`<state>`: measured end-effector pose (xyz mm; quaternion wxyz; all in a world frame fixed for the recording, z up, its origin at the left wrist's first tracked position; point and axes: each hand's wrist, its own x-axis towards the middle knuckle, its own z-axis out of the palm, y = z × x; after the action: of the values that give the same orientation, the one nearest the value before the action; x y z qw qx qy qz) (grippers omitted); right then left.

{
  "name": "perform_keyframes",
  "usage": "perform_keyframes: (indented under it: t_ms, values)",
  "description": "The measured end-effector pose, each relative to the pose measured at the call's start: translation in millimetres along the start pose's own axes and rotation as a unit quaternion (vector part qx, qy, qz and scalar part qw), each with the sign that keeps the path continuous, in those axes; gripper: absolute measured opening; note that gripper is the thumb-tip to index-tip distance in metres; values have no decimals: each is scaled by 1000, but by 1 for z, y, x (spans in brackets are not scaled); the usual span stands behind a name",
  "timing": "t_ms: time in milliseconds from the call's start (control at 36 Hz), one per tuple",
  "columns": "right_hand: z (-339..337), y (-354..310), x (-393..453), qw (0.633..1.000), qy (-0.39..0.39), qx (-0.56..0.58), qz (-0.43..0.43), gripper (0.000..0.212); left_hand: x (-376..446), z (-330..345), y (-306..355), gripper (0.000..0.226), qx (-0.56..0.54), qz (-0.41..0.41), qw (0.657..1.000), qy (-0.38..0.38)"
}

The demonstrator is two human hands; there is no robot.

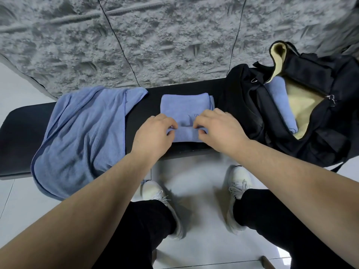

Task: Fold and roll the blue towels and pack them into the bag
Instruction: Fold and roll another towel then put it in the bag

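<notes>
A folded blue towel (184, 107) lies in the middle of the black bench (19, 129), its near end curled into a small roll. My left hand (153, 134) grips the roll's left end and my right hand (217, 131) grips its right end, fingers curled over the fabric. A loose, unfolded blue towel (83, 136) is spread over the bench's left part and hangs over the front edge. The black bag (310, 78) stands open at the right, tan lining showing, with a rolled blue towel (279, 101) inside it.
A grey rough-textured wall (155, 35) rises right behind the bench. Below the bench is a white tiled floor (196, 181), where my two white shoes and black trouser legs stand.
</notes>
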<state>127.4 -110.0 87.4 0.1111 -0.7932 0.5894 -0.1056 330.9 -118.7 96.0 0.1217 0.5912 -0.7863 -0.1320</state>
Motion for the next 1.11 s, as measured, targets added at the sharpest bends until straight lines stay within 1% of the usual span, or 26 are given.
perform_keyframes:
  t_ms: [56, 111, 250, 333, 389, 472, 583, 639, 778, 917, 1028, 1111]
  values:
    - [3, 0, -1, 1000, 17, -8, -11, 22, -1, 0, 1, 17, -4, -2, 1000, 12]
    - [4, -1, -2, 1000, 26, -2, -17, 26, -2, 0, 2, 17, -5, -6, 1000, 9]
    - [0, -2, -1, 1000, 5, 14, -23, 30, -4, -2, 1, 21, -6, -11, 1000, -8]
    - [3, -2, -3, 999, 24, 17, -35, 29, -7, -2, 2, 25, 0, -3, 1000, -19]
    - [7, 0, -5, 998, 50, 7, -47, 26, -9, -3, 3, 28, 9, 4, 999, -33]
    - [10, -1, -8, 996, 54, -29, -70, 23, -9, -4, 2, 34, 11, 11, 998, -61]
    - [12, -2, -10, 993, 57, -60, -84, 34, -9, -2, 1, 41, 17, 17, 998, -65]
    - [13, -3, -9, 994, 50, -58, -82, 37, -8, 0, 2, 43, 20, 9, 998, -62]
    - [14, -7, -8, 996, -14, -64, -59, 42, -5, 2, 5, 38, 17, -1, 998, -52]
    - [7, -10, -10, 996, -51, -55, -45, 48, -7, 1, 6, 37, 10, -12, 999, -52]
    - [4, -10, -13, 996, -54, -59, -38, 47, -10, 0, 9, 36, -9, -20, 998, -65]
    - [6, -9, -16, 996, -25, -70, -56, 39, -13, -1, 10, 31, -30, -29, 996, -79]
